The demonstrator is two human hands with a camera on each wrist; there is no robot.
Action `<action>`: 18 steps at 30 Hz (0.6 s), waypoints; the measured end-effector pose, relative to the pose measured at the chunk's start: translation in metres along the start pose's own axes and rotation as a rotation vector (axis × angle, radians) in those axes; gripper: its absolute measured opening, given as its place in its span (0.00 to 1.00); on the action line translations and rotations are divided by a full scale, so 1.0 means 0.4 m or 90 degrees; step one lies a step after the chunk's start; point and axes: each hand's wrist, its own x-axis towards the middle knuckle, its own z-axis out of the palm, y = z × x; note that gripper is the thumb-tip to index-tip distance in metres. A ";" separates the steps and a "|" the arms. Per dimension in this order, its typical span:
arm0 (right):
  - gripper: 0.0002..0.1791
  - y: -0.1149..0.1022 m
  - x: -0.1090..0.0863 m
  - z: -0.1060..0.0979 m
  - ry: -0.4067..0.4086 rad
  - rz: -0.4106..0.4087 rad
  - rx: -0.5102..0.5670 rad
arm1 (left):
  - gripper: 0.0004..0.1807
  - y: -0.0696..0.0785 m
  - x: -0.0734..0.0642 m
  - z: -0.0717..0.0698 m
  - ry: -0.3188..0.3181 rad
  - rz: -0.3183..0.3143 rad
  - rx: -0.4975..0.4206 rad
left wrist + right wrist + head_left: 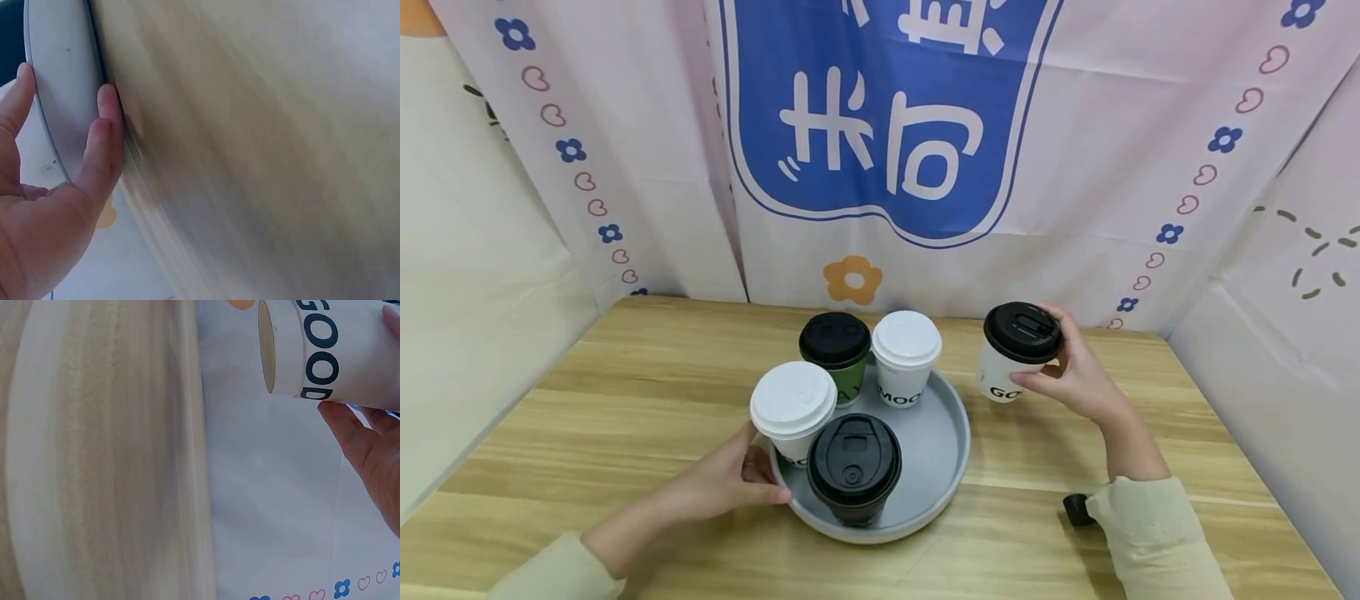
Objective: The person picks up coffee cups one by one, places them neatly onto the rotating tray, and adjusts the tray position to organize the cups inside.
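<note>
My right hand (1078, 375) grips a white paper coffee cup (356, 356) marked GOOD, with a black lid (1022, 332), to the right of the tray. The cup's hollow base shows in the right wrist view, raised off the table. At the tray's left side my left hand (722, 479) touches the outer wall of the round grey tray (65, 94) with extended fingers. On the tray (951, 471) stand a white-lidded cup (793, 408), a dark cup with black lid (853, 467), a green cup with black lid (838, 354) and another white-lidded cup (906, 358).
A small black object (1078, 510) lies on the wooden table (1015, 533) beside the right sleeve. Printed cloth walls (1097, 167) enclose the table's back and sides. Bare tray surface shows at its right half.
</note>
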 end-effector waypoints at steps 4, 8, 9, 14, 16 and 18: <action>0.52 0.000 -0.001 -0.001 0.000 0.000 0.001 | 0.65 -0.005 0.005 -0.020 -0.023 0.007 0.004; 0.52 -0.001 -0.003 -0.001 0.001 0.005 -0.003 | 0.64 -0.008 0.012 -0.037 -0.047 0.017 0.004; 0.52 -0.001 -0.004 -0.002 0.001 0.007 -0.005 | 0.64 -0.008 0.013 -0.041 -0.051 0.019 0.006; 0.52 -0.005 -0.006 -0.006 0.001 0.005 -0.008 | 0.61 -0.006 0.020 -0.051 -0.071 0.031 0.018; 0.52 -0.007 -0.007 -0.007 0.001 0.003 -0.007 | 0.60 -0.007 0.023 -0.054 -0.074 0.034 0.022; 0.53 -0.007 -0.008 -0.008 0.001 -0.001 -0.007 | 0.60 -0.009 0.027 -0.057 -0.076 0.035 0.025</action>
